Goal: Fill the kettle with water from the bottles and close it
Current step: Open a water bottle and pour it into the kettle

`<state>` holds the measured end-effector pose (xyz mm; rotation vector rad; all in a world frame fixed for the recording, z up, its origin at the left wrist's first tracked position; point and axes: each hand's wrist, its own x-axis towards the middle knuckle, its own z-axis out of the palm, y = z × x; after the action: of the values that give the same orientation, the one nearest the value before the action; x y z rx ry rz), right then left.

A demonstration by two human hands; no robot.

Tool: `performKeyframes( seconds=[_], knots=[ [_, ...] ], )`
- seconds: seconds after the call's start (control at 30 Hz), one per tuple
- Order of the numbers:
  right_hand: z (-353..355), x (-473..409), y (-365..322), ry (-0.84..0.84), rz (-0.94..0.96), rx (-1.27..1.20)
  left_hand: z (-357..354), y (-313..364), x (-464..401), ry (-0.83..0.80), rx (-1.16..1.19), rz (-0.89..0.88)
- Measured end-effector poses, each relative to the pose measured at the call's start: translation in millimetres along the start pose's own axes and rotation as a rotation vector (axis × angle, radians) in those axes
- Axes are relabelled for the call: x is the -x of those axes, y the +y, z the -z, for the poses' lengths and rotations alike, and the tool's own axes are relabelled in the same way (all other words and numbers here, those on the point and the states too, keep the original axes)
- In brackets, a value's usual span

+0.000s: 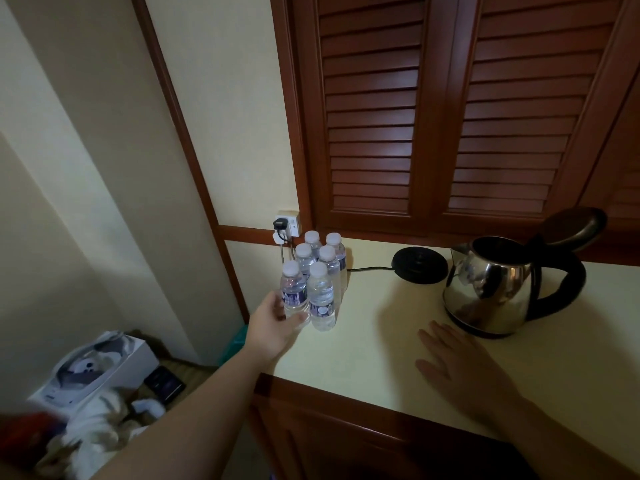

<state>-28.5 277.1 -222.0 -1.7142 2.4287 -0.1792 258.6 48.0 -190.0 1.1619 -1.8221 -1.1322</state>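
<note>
Head view: left hand (273,323) wraps the front-left small clear plastic water bottle (294,292) w/ white cap, fingers curled round its base; it stands at the near corner of a six-pack cluster on the cream countertop (363,358). Right hand (460,372) lies flat, fingers spread, holding nothing. Shiny steel kettle (491,289) w/ black handle sits off its black round base (419,265), lid up. Lift bottle straight up so neighbours don't topple; grip mid-body, not base.
</note>
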Motion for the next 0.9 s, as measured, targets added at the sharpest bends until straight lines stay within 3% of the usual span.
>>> performKeyframes(
  seconds=[0.2, 0.37, 0.63, 0.9],
  knots=[
    [-1.9, -1.2, 1.7, 0.001, 0.002, -0.016, 5.0, -8.6, 27.7, 0.031, -0.014, 0.002],
    [2.5, -1.1, -0.9, -0.014, 0.003, -0.052, -5.4, -9.9, 48.5, -0.114, -0.023, -0.069],
    [15.8, 6.3, 3.2, -0.06, 0.003, -0.166, -81.9, 19.1, 56.5, -0.249, -0.018, -0.134],
    [55.4, 16.8, 12.0, 0.122, -0.053, -0.425, -145.8, 45.5, 42.5, -0.373, -0.007, -0.216]
  ],
)
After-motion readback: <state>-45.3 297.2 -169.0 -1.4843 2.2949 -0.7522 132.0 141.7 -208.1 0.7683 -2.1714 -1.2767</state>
